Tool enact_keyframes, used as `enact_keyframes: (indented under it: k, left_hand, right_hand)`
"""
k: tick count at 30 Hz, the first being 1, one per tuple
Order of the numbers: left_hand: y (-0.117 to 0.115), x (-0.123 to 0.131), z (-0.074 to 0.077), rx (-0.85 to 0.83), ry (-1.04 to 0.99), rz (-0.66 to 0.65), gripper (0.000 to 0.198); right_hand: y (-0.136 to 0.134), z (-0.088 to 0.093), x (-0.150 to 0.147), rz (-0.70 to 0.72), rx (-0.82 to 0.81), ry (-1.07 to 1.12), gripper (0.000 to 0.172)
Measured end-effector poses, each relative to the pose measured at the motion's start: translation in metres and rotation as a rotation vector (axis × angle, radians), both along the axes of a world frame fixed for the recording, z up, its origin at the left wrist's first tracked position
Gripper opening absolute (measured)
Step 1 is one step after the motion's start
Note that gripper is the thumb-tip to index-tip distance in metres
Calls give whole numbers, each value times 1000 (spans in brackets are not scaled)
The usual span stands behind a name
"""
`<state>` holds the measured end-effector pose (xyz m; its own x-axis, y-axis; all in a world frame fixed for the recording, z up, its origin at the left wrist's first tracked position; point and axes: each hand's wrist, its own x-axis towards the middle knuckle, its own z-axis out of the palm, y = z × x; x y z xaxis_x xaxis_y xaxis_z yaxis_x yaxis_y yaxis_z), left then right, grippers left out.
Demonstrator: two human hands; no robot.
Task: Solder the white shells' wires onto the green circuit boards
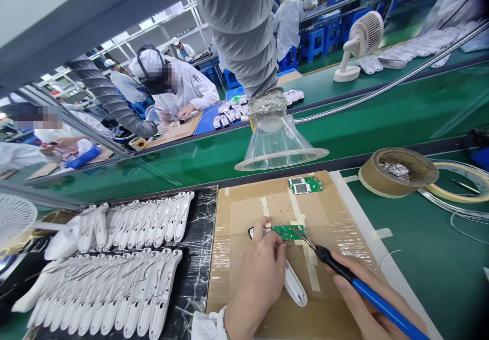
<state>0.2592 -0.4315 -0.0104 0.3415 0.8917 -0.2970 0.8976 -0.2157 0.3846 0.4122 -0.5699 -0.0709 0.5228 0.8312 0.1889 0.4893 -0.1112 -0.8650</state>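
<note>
My left hand (263,261) has its fingers bent over a white plastic shell (295,284) and the left end of a green circuit board (288,232), on a cardboard sheet (237,202). The shell slants out below my fingers toward the lower right. In my right hand (367,284) is a soldering iron (344,271) with a black and blue handle. Its metal tip meets or nearly meets the right part of the board. Another green board with two grey rectangles (305,185) lies near the cardboard's far edge.
Two rows of white shells with thin wires (114,289) lie on the left. A clear extraction hood (282,146) hangs beyond the cardboard. At right are a tape roll (399,172) and coiled wire (466,192). A person (179,85) works across the divider.
</note>
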Motion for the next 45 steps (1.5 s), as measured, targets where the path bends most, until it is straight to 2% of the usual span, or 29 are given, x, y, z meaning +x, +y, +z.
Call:
enact_keyframes:
  k: [3,6,11,17,21,25,31,35,41,45]
  left_hand:
    - [-1,0,1,-4,-33,21,24]
    - [-3,0,2,-14,-78,33,26]
    - [-3,-2,2,-37,-143,41,29]
    - [-1,-6,1,-45,-160,21,30]
    - [-3,-10,-5,-45,-265,30,24]
    - [-4,-13,-13,-33,-370,47,28]
    - [-5,-12,-17,-23,-401,71,25]
    - [-3,-8,-14,-44,-324,103,22]
    - [-1,1,-6,-62,-150,119,18]
    - [-1,6,-3,-47,-42,92,16]
  right_hand:
    - [14,-5,1,162,130,-43,29]
    - [33,-10,-4,262,138,-57,36]
    - [53,-18,-22,321,104,-66,46]
    - [60,-21,-29,343,81,-67,52]
    - [62,-19,-29,325,98,-81,51]
    - [63,-20,-30,302,127,-91,46]
    - [66,-19,-27,259,131,-104,39]
    - [56,-8,-20,170,104,-96,33]
    - [18,1,-9,20,110,-84,28]
    - [-4,-1,-5,-94,-47,32,27]
